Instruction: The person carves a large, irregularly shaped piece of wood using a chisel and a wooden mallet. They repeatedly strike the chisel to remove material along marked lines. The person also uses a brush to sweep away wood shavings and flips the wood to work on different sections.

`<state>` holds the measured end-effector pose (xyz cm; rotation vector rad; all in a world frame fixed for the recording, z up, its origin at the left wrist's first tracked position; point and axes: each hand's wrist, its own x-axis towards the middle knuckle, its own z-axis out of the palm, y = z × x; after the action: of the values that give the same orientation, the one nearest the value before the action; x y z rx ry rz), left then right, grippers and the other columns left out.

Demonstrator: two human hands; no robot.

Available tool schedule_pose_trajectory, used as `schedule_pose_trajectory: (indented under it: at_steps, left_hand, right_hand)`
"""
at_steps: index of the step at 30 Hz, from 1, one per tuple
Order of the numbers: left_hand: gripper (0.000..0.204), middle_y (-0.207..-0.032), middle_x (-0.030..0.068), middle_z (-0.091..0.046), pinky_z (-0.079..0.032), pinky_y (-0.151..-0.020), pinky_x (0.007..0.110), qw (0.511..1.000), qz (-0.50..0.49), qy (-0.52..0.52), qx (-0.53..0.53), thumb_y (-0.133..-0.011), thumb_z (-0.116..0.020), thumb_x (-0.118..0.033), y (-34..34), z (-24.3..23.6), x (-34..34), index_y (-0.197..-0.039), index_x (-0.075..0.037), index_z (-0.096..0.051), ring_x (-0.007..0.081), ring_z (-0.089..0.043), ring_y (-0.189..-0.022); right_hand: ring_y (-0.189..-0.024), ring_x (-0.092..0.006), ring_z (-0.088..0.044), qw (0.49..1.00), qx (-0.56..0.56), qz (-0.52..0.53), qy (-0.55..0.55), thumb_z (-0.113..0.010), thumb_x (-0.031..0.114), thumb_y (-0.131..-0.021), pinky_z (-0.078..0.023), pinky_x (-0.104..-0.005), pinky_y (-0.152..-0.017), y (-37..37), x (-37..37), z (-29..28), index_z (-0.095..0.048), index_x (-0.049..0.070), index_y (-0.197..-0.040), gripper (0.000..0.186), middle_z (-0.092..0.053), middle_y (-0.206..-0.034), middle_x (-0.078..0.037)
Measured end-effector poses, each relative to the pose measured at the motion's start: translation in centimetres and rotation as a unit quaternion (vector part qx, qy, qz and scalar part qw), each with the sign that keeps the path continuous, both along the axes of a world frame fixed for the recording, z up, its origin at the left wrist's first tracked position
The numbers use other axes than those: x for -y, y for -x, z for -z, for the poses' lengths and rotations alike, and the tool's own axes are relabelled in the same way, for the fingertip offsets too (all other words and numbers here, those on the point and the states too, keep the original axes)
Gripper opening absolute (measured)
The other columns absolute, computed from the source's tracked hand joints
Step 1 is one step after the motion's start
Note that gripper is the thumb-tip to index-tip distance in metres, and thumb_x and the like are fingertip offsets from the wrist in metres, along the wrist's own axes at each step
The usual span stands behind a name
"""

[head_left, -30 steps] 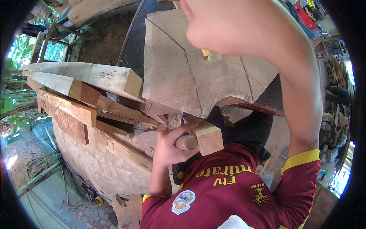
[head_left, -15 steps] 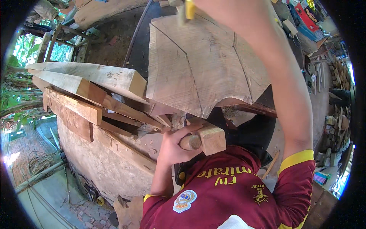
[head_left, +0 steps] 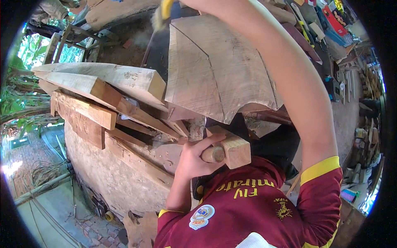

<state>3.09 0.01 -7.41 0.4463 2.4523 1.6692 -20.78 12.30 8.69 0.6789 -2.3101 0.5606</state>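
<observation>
My left hand (head_left: 197,159) is closed round a wooden piece with a round peg end (head_left: 213,154) beside a squared block (head_left: 236,152). It is held close to my shirt, just below the near edge of a broad wooden slab (head_left: 223,70). Dark pencil-like lines cross the slab's pale face. My right forearm reaches over its right side. Only part of my right hand (head_left: 191,2) shows at the top edge, with its fingers mostly cut off. A brush with a yellow handle and pale bristles (head_left: 158,20) sticks out from it, past the slab's far left corner.
Several thick timber pieces (head_left: 111,82) lie to the left of the slab, their cut ends toward me. Below them stands a low, rough wall (head_left: 99,153). Tools and a red box (head_left: 334,20) lie at the far right. A wooden frame (head_left: 62,45) stands far left.
My right hand has swept left with the brush, from over the slab to beyond its left corner. My left hand keeps its hold; the view has shifted slightly.
</observation>
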Motion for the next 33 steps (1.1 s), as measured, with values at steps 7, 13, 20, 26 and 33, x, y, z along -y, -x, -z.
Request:
schedule_pose_trajectory:
  at_steps: [7, 13, 20, 26, 33]
  left_hand:
    - [0.050, -0.100, 0.0109, -0.071, -0.054, -0.080, 0.030, 1.000, -0.016, 0.002, 0.025, -0.057, -0.082, -0.011, -0.2, 0.3, 0.4, -0.105, -0.008, -0.069, 0.0214, -0.070, -0.088]
    - [0.053, -0.094, 0.0132, -0.070, -0.054, -0.075, 0.033, 1.000, -0.010, -0.012, 0.001, -0.057, -0.080, -0.011, -0.1, 0.7, 0.2, -0.108, -0.010, -0.067, 0.0274, -0.069, -0.085]
    - [0.048, -0.099, 0.0116, -0.071, -0.054, -0.079, 0.030, 1.000, -0.010, -0.004, 0.018, -0.057, -0.082, -0.012, -0.3, 0.3, 0.4, -0.103, -0.006, -0.070, 0.0216, -0.070, -0.086]
    - [0.052, -0.093, 0.0114, -0.070, -0.055, -0.074, 0.032, 0.999, -0.024, -0.028, -0.014, -0.058, -0.082, -0.011, -0.3, 0.9, 1.0, -0.107, -0.008, -0.067, 0.0255, -0.069, -0.084]
    - [0.051, -0.093, 0.0114, -0.070, -0.055, -0.074, 0.032, 0.999, -0.017, -0.026, -0.011, -0.058, -0.081, -0.011, 0.4, 0.6, 0.7, -0.107, -0.008, -0.067, 0.0250, -0.069, -0.084]
  right_hand:
    - [-0.053, -0.0301, -0.063, 0.987, 0.146, 0.025, -0.058, -0.058, 0.002, -0.075, -0.053, -0.0388, -0.056, -5.5, 0.0, -3.3, -0.064, -0.005, -0.062, 0.016, -0.060, -0.056, -0.021]
    - [-0.046, -0.0216, -0.059, 0.912, -0.013, -0.137, -0.387, -0.060, 0.002, -0.076, -0.048, -0.0316, -0.046, -4.5, -1.0, -2.6, -0.062, -0.001, -0.056, 0.021, -0.059, -0.055, -0.017]
    - [-0.043, -0.0117, -0.057, 0.947, 0.233, -0.090, 0.202, -0.054, 0.008, -0.092, -0.045, -0.0285, -0.039, -1.9, 1.1, -1.6, -0.061, 0.001, -0.057, 0.037, -0.063, -0.059, -0.014]
    - [-0.053, -0.0216, -0.066, 0.994, 0.069, 0.070, -0.050, -0.059, 0.010, -0.086, -0.054, -0.0321, -0.049, -5.1, -1.3, -3.0, -0.066, -0.004, -0.067, 0.025, -0.067, -0.067, -0.019]
    - [-0.058, -0.0290, -0.066, 0.963, 0.240, 0.114, -0.044, -0.059, 0.014, -0.083, -0.054, -0.0372, -0.060, -2.4, -1.4, -2.6, -0.068, -0.002, -0.071, 0.022, -0.064, -0.062, -0.019]
